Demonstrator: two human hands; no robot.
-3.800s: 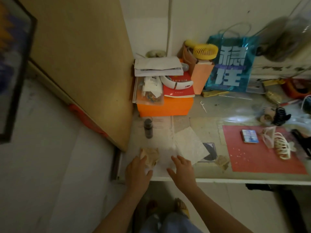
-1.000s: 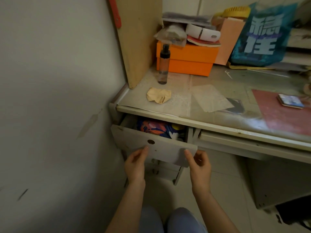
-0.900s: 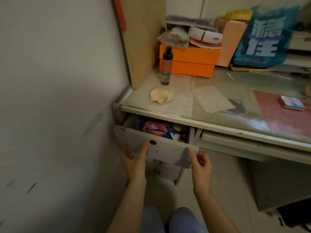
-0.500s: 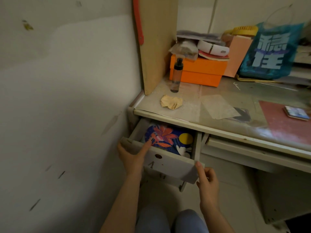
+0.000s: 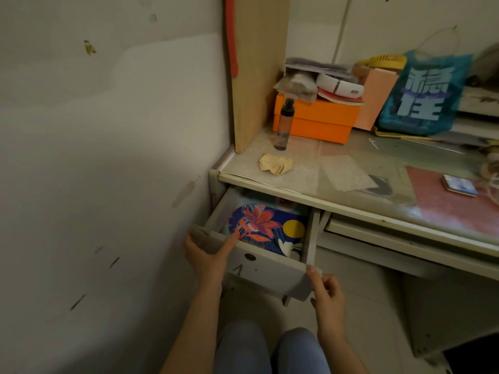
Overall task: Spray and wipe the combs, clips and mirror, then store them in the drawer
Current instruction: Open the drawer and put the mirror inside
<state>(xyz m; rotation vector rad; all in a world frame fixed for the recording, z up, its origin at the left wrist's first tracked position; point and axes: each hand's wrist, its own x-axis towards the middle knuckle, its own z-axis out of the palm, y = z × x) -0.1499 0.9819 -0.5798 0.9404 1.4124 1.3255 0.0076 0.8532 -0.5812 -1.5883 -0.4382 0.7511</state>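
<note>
Bare wall fills the left of the view. Left hand (image 5: 208, 253) grips the left corner of the drawer (image 5: 267, 273) front, thumb over its top edge, fingers curled round the corner. Drawer stands pulled out below the surface (image 5: 305, 174); inside lies a flat item with a dark blue floral print (image 5: 266, 229) and a yellow disc. Right hand (image 5: 328, 298) pinches the drawer front's right corner, thumb against the face, fingers curled behind. On the surface above: a crumpled tan cloth (image 5: 275, 163) near the front edge, an upright spray bottle (image 5: 283, 125) with a black cap just behind it, then an orange box (image 5: 318, 120) stacked with papers. Further right, a blue printed bag (image 5: 424, 98), a red mat (image 5: 448, 201), a small card-like item (image 5: 460, 185) on it. Pale clips at far right edge, blurred.
</note>
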